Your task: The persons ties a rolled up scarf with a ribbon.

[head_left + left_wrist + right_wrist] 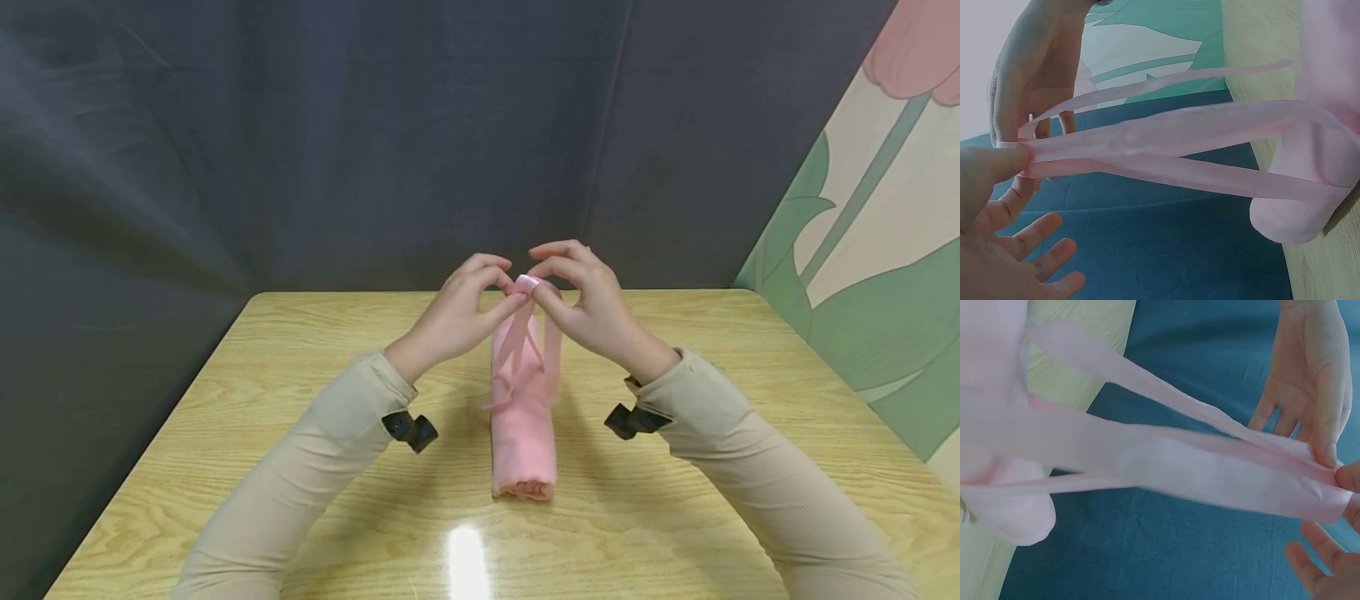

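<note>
A dark fabric backdrop (435,142) fills the top of the head view. Below it, the wood-grain table (285,400) spans the frame; a tulip mural (885,308) runs down the right edge. Beige sleeves (296,483) rise from both lower corners. The rolled pink cloth (523,450) lies lengthwise on the table, centre frame, probably so that both hands reach it equally. Above its far end, the left hand (461,312) and right hand (596,304) meet, each pinching the pink satin ribbon (1166,128) between thumb and finger, other fingers spread, likely to keep them off the strands. Held up there, the ribbon runs down to the roll; whether it passes underneath cannot be told. A small black device (408,430) sits at each cuff, presumably to watch that hand's work.
</note>
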### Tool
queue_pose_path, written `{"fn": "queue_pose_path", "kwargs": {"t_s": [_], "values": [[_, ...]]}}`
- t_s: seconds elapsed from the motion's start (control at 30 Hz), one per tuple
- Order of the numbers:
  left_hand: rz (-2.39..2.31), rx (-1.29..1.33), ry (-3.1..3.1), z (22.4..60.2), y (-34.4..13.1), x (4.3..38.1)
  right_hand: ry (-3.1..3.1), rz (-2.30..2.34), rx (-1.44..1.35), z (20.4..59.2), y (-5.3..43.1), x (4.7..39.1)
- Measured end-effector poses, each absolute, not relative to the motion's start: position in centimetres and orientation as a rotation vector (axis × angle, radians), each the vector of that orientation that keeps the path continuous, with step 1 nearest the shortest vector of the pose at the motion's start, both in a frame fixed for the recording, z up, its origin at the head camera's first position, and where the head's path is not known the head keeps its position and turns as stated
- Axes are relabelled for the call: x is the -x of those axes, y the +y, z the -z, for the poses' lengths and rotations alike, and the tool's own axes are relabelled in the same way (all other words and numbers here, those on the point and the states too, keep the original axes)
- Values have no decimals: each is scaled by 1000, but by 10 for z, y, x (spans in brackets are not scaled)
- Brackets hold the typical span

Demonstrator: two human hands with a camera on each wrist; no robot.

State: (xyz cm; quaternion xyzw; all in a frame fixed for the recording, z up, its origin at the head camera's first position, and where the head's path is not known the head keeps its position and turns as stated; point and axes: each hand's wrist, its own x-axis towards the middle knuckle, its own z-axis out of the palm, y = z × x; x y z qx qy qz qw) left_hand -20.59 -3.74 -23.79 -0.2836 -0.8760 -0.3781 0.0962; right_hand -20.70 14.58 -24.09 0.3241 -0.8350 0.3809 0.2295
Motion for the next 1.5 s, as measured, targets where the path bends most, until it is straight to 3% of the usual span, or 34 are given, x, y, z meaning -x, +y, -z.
{"fn": "queue_pose_path", "kwargs": {"t_s": [1.5], "values": [[1242, 577, -2465, 243, -77, 216, -2312, -1156, -441, 239, 182, 211]]}}
